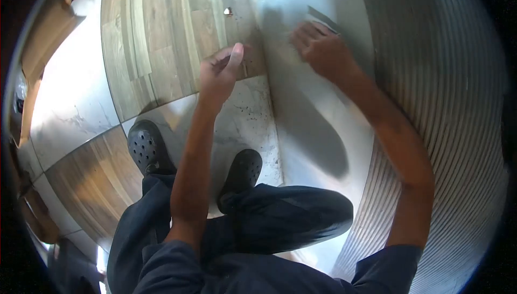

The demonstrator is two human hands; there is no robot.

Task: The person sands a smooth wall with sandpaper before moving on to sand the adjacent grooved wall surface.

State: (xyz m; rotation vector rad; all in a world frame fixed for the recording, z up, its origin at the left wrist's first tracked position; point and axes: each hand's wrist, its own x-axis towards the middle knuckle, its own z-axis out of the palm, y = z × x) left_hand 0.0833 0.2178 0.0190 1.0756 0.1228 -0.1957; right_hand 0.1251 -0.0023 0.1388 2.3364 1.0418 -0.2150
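My right hand (323, 49) is closed around a thin, flat grey piece (322, 18) that sticks out above the fingers, close to the smooth pale wall (318, 111). Its fingers are slightly blurred. My left hand (222, 73) is raised over the wood-look floor tile (161, 40), thumb and fingers curled toward each other; whether something small lies between them cannot be made out. A small whitish bit (228, 11) lies on the floor beyond my left hand.
Ridged grey lines cover the wall surface (458, 132) on the right. Dark crumbs speckle the marbled tile (242, 111) along the wall's foot. My dark clogs (144, 146) stand on the tiles. Brown items (40, 213) are at the far left.
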